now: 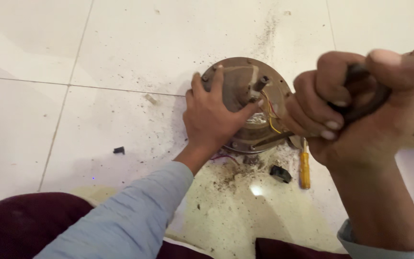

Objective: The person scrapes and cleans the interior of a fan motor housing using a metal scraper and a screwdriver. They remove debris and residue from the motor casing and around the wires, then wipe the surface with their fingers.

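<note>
Even, fairly bright indoor light. Small glare spot on the floor tile (pixel 256 190) just below the hands. Soft shadow left of the left hand (pixel 212 120). Right hand (pixel 360 110), nearest the lens, blurred.

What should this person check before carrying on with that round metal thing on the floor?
1. Left hand steadying the round metal housing: ok.
2. Right hand firmly gripping the dark tool handle: ok.
3. Tool tip seated on the housing: cannot tell, blurred.
4. Loose wires clear of the tool: not ok, they lie beside it.
5. Yellow screwdriver within reach: ok.
6. Tiled floor free of grit: not ok.
</note>
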A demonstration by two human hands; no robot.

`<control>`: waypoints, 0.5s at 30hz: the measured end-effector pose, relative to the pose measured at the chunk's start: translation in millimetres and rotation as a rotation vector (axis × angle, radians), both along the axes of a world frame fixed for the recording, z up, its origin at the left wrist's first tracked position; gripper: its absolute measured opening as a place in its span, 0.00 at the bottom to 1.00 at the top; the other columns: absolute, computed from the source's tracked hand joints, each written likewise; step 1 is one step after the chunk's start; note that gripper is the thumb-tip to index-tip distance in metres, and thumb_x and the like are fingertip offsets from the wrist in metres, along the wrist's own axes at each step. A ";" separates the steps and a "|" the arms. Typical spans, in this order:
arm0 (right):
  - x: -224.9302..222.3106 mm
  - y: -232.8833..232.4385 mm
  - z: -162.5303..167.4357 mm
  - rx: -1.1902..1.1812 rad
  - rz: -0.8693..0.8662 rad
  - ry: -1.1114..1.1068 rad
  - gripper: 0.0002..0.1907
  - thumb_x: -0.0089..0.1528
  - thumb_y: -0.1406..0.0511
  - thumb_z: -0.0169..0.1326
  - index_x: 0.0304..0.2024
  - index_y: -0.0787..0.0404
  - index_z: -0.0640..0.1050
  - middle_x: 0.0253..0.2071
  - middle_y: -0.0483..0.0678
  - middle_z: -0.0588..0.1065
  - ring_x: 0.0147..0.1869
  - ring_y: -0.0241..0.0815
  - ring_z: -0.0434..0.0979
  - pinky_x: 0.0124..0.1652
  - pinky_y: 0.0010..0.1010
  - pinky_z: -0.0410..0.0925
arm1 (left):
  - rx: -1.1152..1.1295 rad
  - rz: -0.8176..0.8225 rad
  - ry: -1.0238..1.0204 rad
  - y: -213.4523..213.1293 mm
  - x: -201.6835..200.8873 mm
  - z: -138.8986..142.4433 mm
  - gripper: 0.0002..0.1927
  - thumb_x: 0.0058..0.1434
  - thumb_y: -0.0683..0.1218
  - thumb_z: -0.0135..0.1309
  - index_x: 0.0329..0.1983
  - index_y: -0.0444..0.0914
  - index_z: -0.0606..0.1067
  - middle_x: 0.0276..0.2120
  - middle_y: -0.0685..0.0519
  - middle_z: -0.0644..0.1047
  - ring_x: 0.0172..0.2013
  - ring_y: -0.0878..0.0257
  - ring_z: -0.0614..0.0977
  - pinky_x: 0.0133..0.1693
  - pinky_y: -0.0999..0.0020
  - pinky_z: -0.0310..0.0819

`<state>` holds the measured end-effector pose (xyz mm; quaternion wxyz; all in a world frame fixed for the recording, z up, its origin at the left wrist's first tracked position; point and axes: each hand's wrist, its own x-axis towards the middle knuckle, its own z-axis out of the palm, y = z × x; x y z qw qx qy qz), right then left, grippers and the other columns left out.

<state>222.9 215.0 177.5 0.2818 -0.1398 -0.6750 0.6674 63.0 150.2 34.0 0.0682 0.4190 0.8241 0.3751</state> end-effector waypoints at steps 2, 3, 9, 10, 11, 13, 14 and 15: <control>-4.0 -4.8 0.5 0.003 0.055 0.032 0.30 0.70 0.46 0.33 0.20 0.55 0.57 0.12 0.44 0.56 0.17 0.37 0.50 0.16 0.33 0.50 | -0.049 0.001 -0.029 0.1 -0.3 3.6 0.56 0.46 0.79 0.58 0.71 0.44 0.65 0.62 0.33 0.63 0.55 0.34 0.73 0.41 0.43 0.79; -6.0 -7.8 0.9 0.014 0.097 0.009 0.28 0.69 0.48 0.35 0.19 0.55 0.58 0.13 0.44 0.56 0.17 0.38 0.50 0.16 0.34 0.51 | -0.071 0.002 -0.047 0.6 -0.5 4.8 0.56 0.46 0.79 0.59 0.71 0.44 0.66 0.61 0.35 0.65 0.54 0.36 0.75 0.40 0.45 0.79; -9.3 -21.0 6.4 0.047 0.255 -0.084 0.24 0.67 0.54 0.42 0.19 0.57 0.60 0.14 0.45 0.58 0.19 0.38 0.52 0.18 0.34 0.54 | -0.020 -0.006 0.068 -0.4 -5.8 4.9 0.55 0.46 0.80 0.59 0.69 0.43 0.67 0.60 0.31 0.63 0.52 0.34 0.74 0.34 0.45 0.80; -7.8 -21.2 6.6 0.037 0.266 -0.071 0.24 0.67 0.54 0.43 0.19 0.57 0.60 0.15 0.45 0.58 0.19 0.38 0.52 0.19 0.34 0.54 | -0.028 -0.010 0.058 -1.2 -6.7 4.2 0.55 0.46 0.80 0.59 0.69 0.43 0.68 0.60 0.32 0.63 0.52 0.34 0.74 0.34 0.45 0.80; -5.4 -19.6 8.1 0.006 0.262 -0.075 0.23 0.68 0.55 0.43 0.21 0.57 0.60 0.15 0.46 0.58 0.20 0.38 0.52 0.21 0.34 0.54 | -0.033 -0.015 0.047 -1.7 -7.4 3.6 0.55 0.46 0.80 0.59 0.69 0.43 0.68 0.60 0.32 0.64 0.52 0.35 0.74 0.34 0.45 0.80; -0.8 -16.7 7.8 -0.011 0.245 -0.073 0.24 0.70 0.55 0.42 0.22 0.58 0.60 0.16 0.46 0.58 0.21 0.37 0.52 0.23 0.34 0.53 | -0.027 -0.019 0.037 -2.7 -8.8 2.0 0.56 0.46 0.81 0.58 0.68 0.42 0.68 0.59 0.33 0.64 0.52 0.36 0.75 0.33 0.46 0.80; 0.6 -14.5 6.5 0.004 0.230 -0.068 0.25 0.71 0.54 0.41 0.22 0.58 0.59 0.15 0.46 0.58 0.22 0.37 0.51 0.24 0.33 0.52 | -0.013 -0.018 0.036 -2.6 -8.8 1.2 0.56 0.45 0.81 0.57 0.68 0.42 0.68 0.59 0.33 0.65 0.51 0.37 0.76 0.33 0.46 0.81; 1.1 -10.8 5.0 -0.006 0.267 -0.068 0.26 0.71 0.53 0.41 0.21 0.58 0.59 0.15 0.46 0.59 0.21 0.37 0.51 0.24 0.34 0.52 | 0.000 -0.017 0.035 -2.4 -8.7 0.1 0.56 0.45 0.81 0.57 0.68 0.41 0.69 0.58 0.34 0.65 0.50 0.38 0.77 0.33 0.47 0.81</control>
